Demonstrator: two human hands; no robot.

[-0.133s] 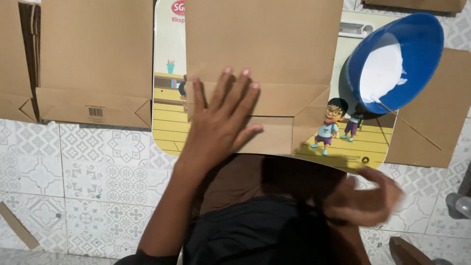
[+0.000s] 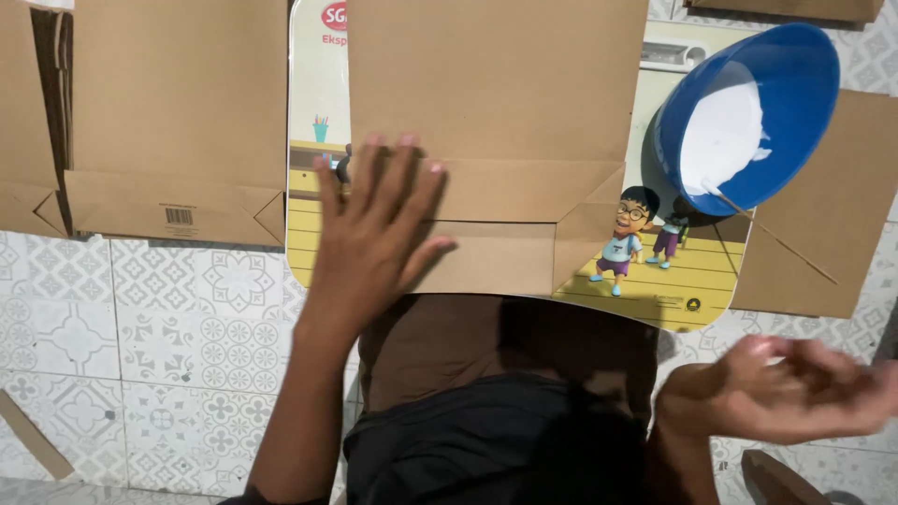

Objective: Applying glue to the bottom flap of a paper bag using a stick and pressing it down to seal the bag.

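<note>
- Patterned white floor tiles lie under a cartoon-printed board that serves as the work surface.
- A brown paper bag lies flat on the board; the left hand presses its folded bottom, fingers spread, gripping nothing.
- Blurred, the right hand hangs loosely curled and empty over the tiles, well apart from the bag.
- A tilted blue bowl of white paste, with a thin stick, rests at the board's corner.
- Risk: a nudge could likely tip the bowl; uneven pressure may skew the fold.
- More flat bags lie to the left.
</note>
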